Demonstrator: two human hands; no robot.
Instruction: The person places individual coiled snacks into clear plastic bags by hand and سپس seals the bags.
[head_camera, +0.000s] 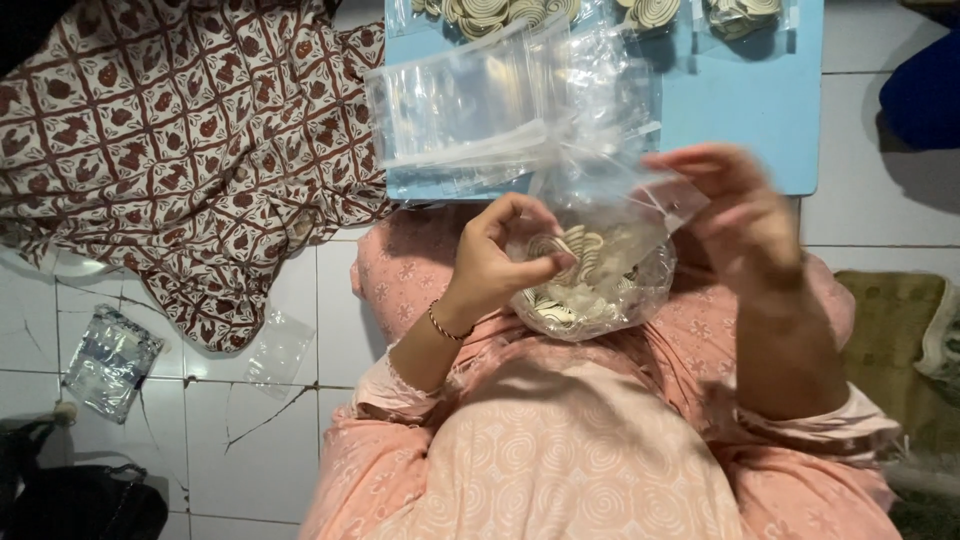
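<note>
My left hand (505, 255) pinches the side of a clear plastic bag (600, 275) filled with pale spiral-shaped pieces, held over my lap. My right hand (745, 220), blurred by motion, grips the open top edge of the same bag. A thin bracelet circles my left wrist. Just beyond the bag, a stack of empty clear bags (480, 100) lies on a light blue board (740, 110).
More spiral pieces in bags (650, 12) lie at the board's far edge. A brown patterned cloth (180, 140) covers the white tiled floor on the left. Two clear packets (110, 360) lie on the tiles. A dark bag (80, 500) sits bottom left; a green mat (895, 340) is on the right.
</note>
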